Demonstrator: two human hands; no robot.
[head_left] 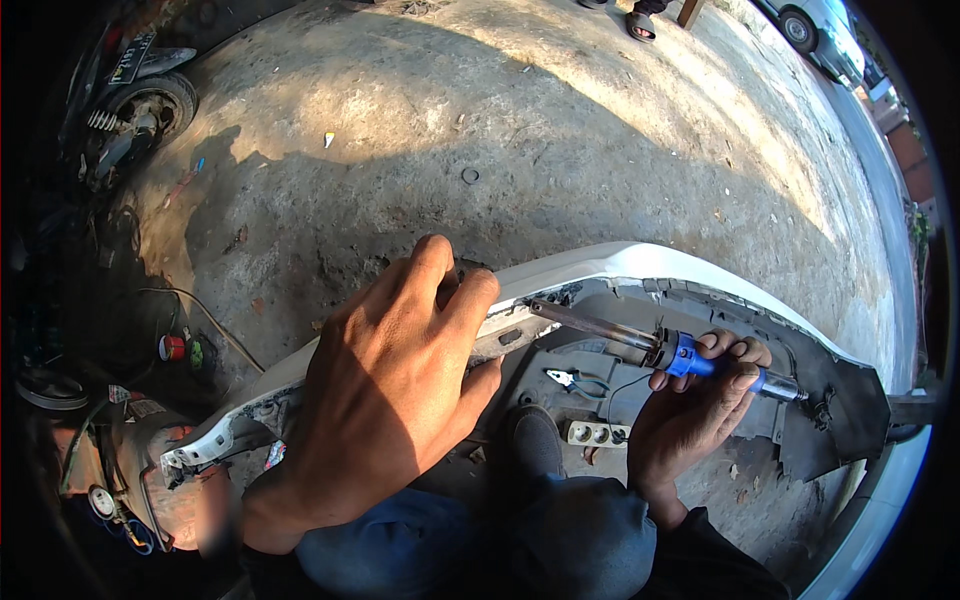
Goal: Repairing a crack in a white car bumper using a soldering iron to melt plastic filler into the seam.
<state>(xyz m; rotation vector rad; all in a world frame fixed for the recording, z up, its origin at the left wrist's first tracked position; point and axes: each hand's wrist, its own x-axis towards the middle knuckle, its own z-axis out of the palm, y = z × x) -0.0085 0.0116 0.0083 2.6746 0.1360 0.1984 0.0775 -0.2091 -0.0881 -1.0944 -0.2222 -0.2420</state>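
Note:
A long curved white car bumper (640, 262) lies across in front of me, its dark inner side facing me. My left hand (400, 370) is over its left part, fingers bent across the outer edge and thumb on the inner side. In my right hand (705, 410) is a soldering iron (690, 357) with a blue handle, held between thumb and fingers. Its metal shaft points left, and the tip is at the bumper's inner edge, just right of my left hand. Whether the tip presses into the material I cannot tell.
Pliers (578, 383) and a white power strip (597, 434) lie beyond my knees, near my shoe (535, 440). An orange tank (190, 500) with a gauge stands at lower left. A motorcycle wheel (155, 105) is at upper left. A person's sandalled foot (641, 27) shows at the top.

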